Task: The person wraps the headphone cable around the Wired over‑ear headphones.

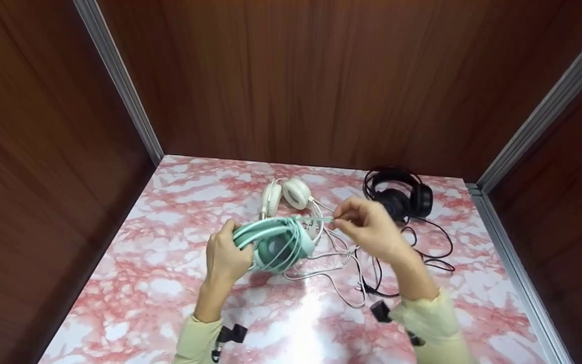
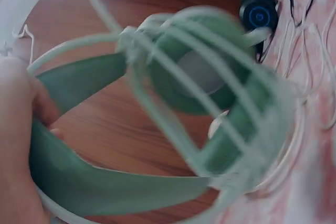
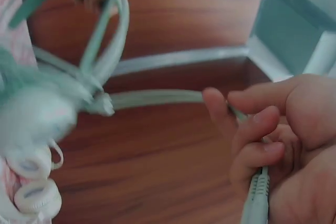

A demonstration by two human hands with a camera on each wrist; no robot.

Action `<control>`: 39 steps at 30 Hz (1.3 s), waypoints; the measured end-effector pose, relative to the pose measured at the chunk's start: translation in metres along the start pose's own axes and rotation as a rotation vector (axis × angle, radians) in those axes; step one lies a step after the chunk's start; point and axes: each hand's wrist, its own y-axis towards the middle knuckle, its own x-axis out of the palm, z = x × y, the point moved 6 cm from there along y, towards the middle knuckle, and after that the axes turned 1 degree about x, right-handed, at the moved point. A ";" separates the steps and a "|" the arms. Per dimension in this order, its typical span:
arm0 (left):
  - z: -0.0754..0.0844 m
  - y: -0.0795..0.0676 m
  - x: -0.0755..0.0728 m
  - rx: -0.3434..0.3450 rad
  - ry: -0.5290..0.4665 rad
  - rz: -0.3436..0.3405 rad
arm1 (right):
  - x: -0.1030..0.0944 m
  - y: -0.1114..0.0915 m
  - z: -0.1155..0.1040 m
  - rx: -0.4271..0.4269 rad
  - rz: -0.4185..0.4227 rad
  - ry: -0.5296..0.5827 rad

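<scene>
Green headphones point(image 1: 305, 243) up over bench point(image 1: 164, 288), just on wearer's side of white headphones point(image 1: 297, 193). Left hand point(image 1: 226, 258) curled round headband; right hand point(image 1: 372, 227) pinching green cable point(image 3: 157, 97), plugs point(image 3: 256, 192) by palm. I'd worry: hard tug cinches wraps, strains cable; weak left grip drops set onto white headphones; slack snags white cord point(image 1: 356, 306) trailing from them.

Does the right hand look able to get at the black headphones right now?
Probably not until it lets go: the right hand pinches the green cable. The black headphones lie beyond that hand, with nothing else seen on them.
</scene>
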 end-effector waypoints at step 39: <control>-0.026 -0.064 0.062 -0.827 -1.723 -0.115 | 0.068 -0.070 0.088 -0.262 0.503 0.111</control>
